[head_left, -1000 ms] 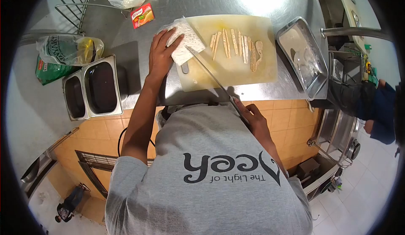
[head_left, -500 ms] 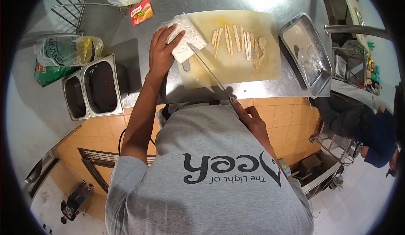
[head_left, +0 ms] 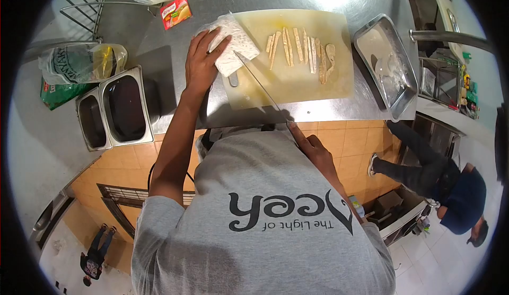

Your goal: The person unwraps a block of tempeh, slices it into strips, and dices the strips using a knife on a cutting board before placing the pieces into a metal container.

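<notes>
A whitish block of what looks like tempeh [head_left: 239, 39], partly in clear plastic, lies at the left corner of the pale cutting board [head_left: 265, 22]. My left hand [head_left: 201, 64] holds it down, its thumb and fingers across the near left side. In my right hand [head_left: 314, 149], fingers wrapped round the handle, is a long knife [head_left: 261, 86]. Its blade slants up leftward, with the tip at the block's near face. Several thin tempeh strips [head_left: 298, 46] lie in a rough row on the board, to the right of the block.
To the right stands a metal tray [head_left: 392, 113] with whitish batter and a spoon. Two deep metal containers [head_left: 150, 131] with dark contents stand left. A red packet [head_left: 175, 12], plastic bags [head_left: 79, 64] and a wire rack [head_left: 79, 1] lie beyond. One person [head_left: 450, 189] is at right, another [head_left: 94, 255] lower left.
The knife and my hands have stayed almost in place. My view has shifted slightly. The person at right has stepped further into view, and the one at lower left has moved a little.
</notes>
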`<state>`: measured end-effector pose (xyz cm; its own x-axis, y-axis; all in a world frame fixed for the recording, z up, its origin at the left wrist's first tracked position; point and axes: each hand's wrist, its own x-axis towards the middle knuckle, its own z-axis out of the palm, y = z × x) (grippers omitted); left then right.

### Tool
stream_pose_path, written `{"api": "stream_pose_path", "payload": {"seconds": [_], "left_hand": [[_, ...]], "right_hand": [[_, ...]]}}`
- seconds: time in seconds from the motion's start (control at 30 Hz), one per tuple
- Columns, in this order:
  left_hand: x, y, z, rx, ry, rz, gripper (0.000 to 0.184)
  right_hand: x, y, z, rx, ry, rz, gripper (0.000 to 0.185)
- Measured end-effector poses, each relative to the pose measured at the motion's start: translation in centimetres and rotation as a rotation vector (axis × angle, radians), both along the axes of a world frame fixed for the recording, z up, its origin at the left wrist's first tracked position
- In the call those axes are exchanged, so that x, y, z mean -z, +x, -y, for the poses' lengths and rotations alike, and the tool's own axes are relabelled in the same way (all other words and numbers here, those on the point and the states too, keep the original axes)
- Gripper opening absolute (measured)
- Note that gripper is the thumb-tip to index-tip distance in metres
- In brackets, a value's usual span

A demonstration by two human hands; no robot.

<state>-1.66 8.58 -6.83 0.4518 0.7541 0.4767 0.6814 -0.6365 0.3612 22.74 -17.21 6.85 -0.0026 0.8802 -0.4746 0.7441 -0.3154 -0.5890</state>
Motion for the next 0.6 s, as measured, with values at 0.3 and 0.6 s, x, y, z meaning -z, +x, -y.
{"api": "stream_pose_path", "payload": {"seconds": [0.3,0.6], "left_hand": [[0.1,0.0,0.0,0.001,0.005,-0.003,0.062],[0.1,0.0,-0.1,0.001,0.007,0.009,0.062]], "right_hand": [[1.3,0.1,0.3,-0.062,0.004,0.084,0.071],[2.1,0.2,0.1,-0.071,-0.036,0.06,0.076]]}}
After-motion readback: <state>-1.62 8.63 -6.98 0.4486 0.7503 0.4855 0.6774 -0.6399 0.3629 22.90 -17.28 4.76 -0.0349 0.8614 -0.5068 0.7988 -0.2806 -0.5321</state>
